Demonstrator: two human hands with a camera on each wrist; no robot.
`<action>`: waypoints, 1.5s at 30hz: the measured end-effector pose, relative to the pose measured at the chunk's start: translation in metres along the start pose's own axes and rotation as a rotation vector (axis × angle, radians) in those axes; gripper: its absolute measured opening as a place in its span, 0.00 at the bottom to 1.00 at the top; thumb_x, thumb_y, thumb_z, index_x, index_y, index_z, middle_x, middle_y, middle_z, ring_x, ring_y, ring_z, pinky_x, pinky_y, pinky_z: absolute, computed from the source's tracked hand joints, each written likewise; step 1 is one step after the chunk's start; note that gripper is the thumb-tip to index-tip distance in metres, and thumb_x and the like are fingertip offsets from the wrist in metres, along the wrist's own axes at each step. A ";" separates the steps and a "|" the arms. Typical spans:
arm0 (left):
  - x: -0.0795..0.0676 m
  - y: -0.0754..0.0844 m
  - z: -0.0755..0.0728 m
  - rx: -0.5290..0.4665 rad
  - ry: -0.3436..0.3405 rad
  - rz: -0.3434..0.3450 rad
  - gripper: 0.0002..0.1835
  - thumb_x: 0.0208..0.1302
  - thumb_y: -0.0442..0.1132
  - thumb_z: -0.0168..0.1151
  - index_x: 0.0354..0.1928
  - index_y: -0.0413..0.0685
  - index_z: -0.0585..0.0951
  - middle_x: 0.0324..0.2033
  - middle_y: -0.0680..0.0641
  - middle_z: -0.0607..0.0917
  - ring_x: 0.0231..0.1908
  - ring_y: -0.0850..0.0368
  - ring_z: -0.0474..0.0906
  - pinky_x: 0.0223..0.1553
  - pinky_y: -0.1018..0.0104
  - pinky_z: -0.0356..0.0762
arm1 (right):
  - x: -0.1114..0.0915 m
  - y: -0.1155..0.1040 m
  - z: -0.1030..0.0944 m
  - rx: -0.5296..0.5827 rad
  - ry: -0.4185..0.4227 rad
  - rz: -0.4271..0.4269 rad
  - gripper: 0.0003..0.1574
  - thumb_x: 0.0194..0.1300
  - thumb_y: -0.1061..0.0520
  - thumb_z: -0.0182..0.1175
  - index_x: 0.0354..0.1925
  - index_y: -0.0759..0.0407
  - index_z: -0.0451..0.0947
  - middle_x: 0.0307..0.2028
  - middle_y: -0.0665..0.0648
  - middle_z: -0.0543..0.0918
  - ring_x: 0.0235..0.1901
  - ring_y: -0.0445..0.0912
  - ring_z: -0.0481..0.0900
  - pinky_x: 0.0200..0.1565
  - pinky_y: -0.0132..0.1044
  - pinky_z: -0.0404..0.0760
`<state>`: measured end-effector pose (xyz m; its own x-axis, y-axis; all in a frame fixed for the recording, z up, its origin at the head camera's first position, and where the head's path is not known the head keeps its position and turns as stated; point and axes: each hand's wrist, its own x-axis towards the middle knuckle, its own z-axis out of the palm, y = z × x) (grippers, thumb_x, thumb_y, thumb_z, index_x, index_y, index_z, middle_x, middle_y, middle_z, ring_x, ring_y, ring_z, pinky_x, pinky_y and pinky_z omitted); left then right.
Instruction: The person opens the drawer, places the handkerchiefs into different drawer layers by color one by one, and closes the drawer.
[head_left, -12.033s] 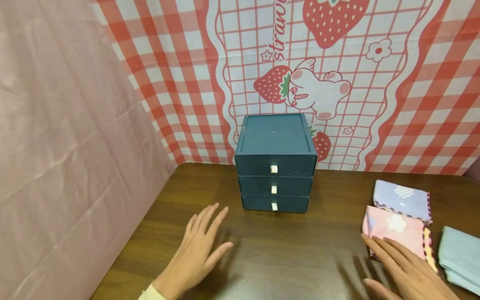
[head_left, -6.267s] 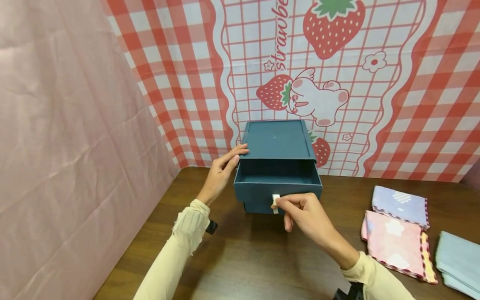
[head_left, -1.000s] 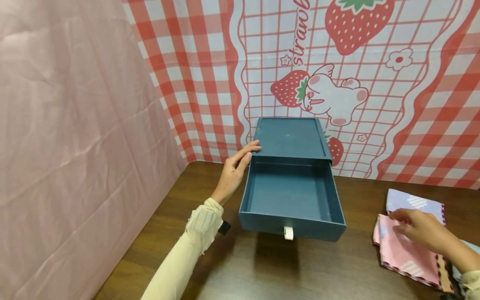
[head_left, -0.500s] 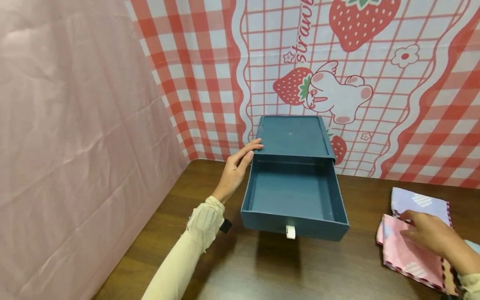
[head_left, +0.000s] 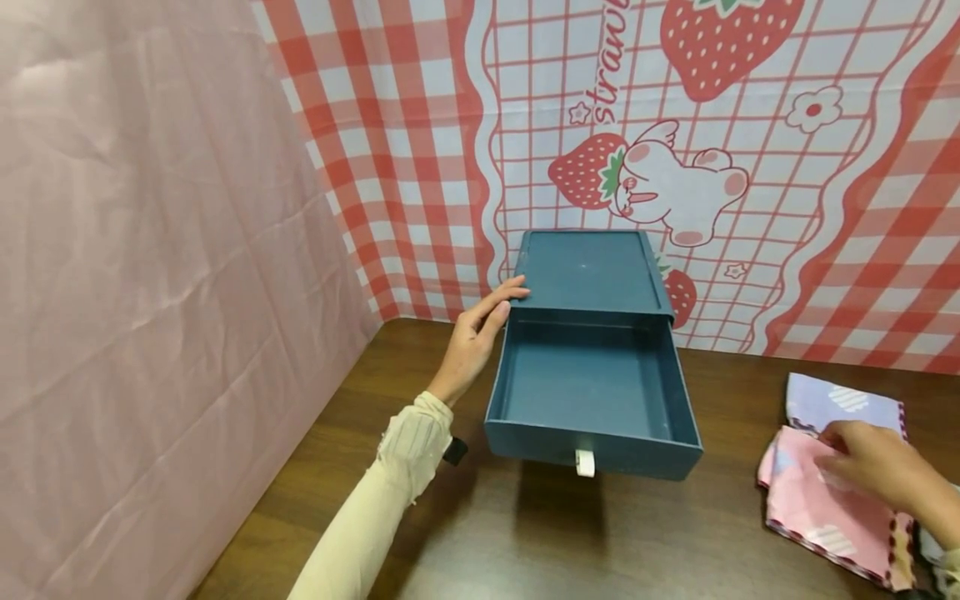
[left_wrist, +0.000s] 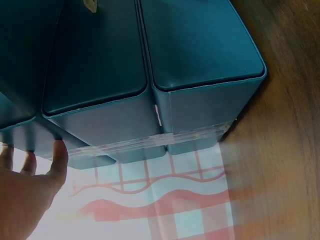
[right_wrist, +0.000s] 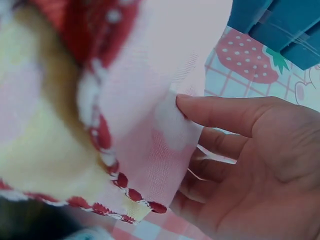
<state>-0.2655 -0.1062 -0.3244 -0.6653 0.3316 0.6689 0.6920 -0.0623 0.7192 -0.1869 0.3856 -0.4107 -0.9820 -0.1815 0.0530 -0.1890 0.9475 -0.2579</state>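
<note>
A dark blue cabinet [head_left: 585,271] stands at the back of the table with its top drawer [head_left: 637,454] pulled far out and nothing inside. My left hand [head_left: 472,346] rests on the cabinet's upper left edge; the left wrist view shows its fingertips [left_wrist: 60,147] against the side wall. At the far right, my right hand [head_left: 877,462] pinches a folded pink towel [head_left: 813,508] with white cloud patches. In the right wrist view the thumb lies on the pink cloth [right_wrist: 150,125], the other fingers behind it. A yellow cloth layer [right_wrist: 45,150] with a red-and-white stitched edge shows there.
A folded lavender towel [head_left: 817,404] lies just behind the pink one. A pale blue-green towel [head_left: 932,550] is mostly hidden by the right arm. A strawberry-print curtain [head_left: 427,167] hangs behind the cabinet, and a pink drape [head_left: 165,292] borders the table [head_left: 450,558] on the left.
Earlier all drawers were closed; my right hand then drew the top one out by its white knob and moved to the pink towel. Over the last second the towel's near-left edge shifts slightly.
</note>
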 end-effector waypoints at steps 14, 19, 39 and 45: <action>0.001 0.001 -0.003 0.000 0.006 0.020 0.18 0.77 0.26 0.41 0.61 0.26 0.74 0.69 0.33 0.68 0.72 0.46 0.60 0.71 0.56 0.59 | 0.002 -0.014 -0.009 -0.035 -0.005 -0.067 0.03 0.63 0.61 0.67 0.33 0.61 0.83 0.23 0.46 0.78 0.24 0.38 0.69 0.29 0.41 0.69; 0.001 -0.015 -0.005 0.003 0.008 0.032 0.18 0.78 0.28 0.42 0.62 0.31 0.75 0.70 0.39 0.69 0.72 0.50 0.61 0.71 0.56 0.59 | 0.003 -0.020 -0.015 -0.026 -0.027 -0.036 0.11 0.65 0.60 0.66 0.40 0.69 0.83 0.24 0.48 0.80 0.26 0.42 0.73 0.29 0.44 0.73; 0.003 0.002 0.000 -0.016 0.009 0.038 0.18 0.77 0.25 0.41 0.61 0.25 0.74 0.69 0.31 0.68 0.72 0.44 0.60 0.71 0.56 0.59 | -0.007 -0.040 -0.024 -0.101 0.198 -0.151 0.08 0.61 0.61 0.69 0.39 0.64 0.86 0.22 0.45 0.76 0.22 0.35 0.62 0.25 0.35 0.65; 0.001 -0.002 0.002 -0.015 0.006 0.038 0.18 0.77 0.25 0.40 0.60 0.25 0.74 0.69 0.32 0.67 0.72 0.44 0.60 0.71 0.56 0.59 | -0.009 -0.043 -0.024 -0.078 0.296 -0.216 0.07 0.56 0.64 0.72 0.36 0.60 0.87 0.28 0.53 0.85 0.24 0.29 0.66 0.23 0.34 0.69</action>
<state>-0.2667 -0.1042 -0.3252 -0.6408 0.3227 0.6966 0.7121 -0.0891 0.6964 -0.1701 0.3527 -0.3769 -0.8739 -0.3066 0.3774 -0.3799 0.9149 -0.1366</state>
